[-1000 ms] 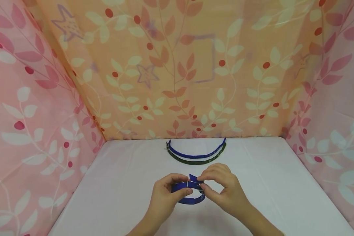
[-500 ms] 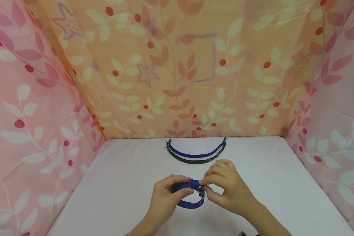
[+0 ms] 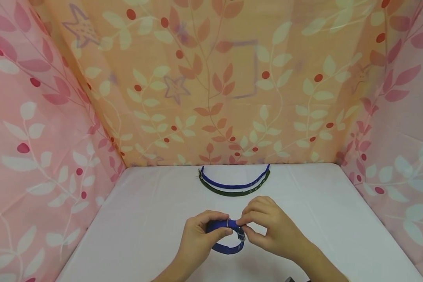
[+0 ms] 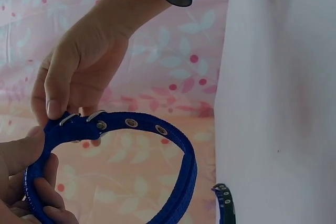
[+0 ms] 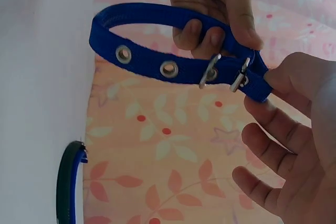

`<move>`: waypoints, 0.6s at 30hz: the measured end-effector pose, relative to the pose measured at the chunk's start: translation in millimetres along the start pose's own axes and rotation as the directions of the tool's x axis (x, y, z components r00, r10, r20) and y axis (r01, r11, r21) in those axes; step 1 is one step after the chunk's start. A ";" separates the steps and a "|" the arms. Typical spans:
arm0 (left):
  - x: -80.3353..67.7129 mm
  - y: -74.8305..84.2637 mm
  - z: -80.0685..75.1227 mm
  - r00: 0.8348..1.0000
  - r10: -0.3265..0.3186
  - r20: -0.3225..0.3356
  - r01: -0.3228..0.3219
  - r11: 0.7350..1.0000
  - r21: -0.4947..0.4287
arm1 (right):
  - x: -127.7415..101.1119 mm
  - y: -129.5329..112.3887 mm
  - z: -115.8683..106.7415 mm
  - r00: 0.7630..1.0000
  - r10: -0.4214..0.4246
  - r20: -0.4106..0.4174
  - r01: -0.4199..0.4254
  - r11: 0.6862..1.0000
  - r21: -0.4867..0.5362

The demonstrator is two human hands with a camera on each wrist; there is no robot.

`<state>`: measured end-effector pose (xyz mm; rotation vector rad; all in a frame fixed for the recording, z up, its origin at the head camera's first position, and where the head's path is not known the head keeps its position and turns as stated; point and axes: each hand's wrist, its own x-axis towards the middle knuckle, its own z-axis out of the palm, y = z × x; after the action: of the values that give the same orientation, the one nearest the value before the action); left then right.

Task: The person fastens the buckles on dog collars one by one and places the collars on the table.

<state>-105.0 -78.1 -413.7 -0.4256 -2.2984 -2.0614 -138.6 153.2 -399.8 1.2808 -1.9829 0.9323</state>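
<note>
Since the earlier frames, the strap's free tip, which stood up between the two hands, has gone down flat along the band, and both hands have sunk slightly toward the near edge of the table.

Left hand (image 3: 197,235): thumb and fingers curled and pinched on the blue collar (image 3: 227,237) just left of its buckle (image 5: 226,74); the right-wrist view shows the thumb on top and two fingertips under the band.

Right hand (image 3: 268,229): thumb and forefinger closed on the strap end at the buckle, the remaining fingers loosely curled and clear of the band.

Collar: closed into a loop, held just above the white table (image 3: 144,235) at its near centre, the loop hanging toward the person. Woven webbing with metal eyelets (image 5: 169,68) and a small metal buckle; judged light and limp, so it keeps no shape unsupported and sags wherever it is not held. The weave should offer good friction and is not fragile. The best hold is judged to be at the buckle, the only rigid part, with a second pinch on the flat of the strap close by, as here.

Surroundings: two further collars, one blue (image 3: 232,184) and one dark green (image 3: 237,192), lie open and curved, side by side at the far centre, well apart from the hands, before a leaf-patterned curtain (image 3: 211,86).
</note>
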 end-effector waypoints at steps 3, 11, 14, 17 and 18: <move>0.3 1.1 -1.3 1.000 -0.024 0.010 0.024 1.000 0.006 | -0.9 -3.1 0.8 0.997 0.078 0.016 -0.079 0.996 0.044; 2.4 1.9 -1.4 0.997 -0.059 0.041 0.059 0.998 0.001 | -3.4 -6.6 0.1 0.935 0.349 0.065 -0.355 0.923 0.146; 2.5 1.9 -1.4 0.998 -0.057 0.042 0.058 0.998 -0.019 | -4.1 -5.2 1.2 0.920 0.385 0.074 -0.392 0.903 0.175; 2.0 1.8 -1.6 0.997 -0.064 0.047 0.065 0.997 -0.037 | -5.2 -4.3 3.0 0.912 0.400 0.091 -0.410 0.887 0.213; 1.6 1.9 -1.6 0.997 -0.067 0.049 0.069 0.997 -0.044 | -5.4 -4.1 3.8 0.912 0.399 0.097 -0.411 0.883 0.226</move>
<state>-106.5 -79.2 -411.3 -0.4079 -2.3286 -2.1617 -133.2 151.7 -405.3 1.0297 -2.2797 1.3922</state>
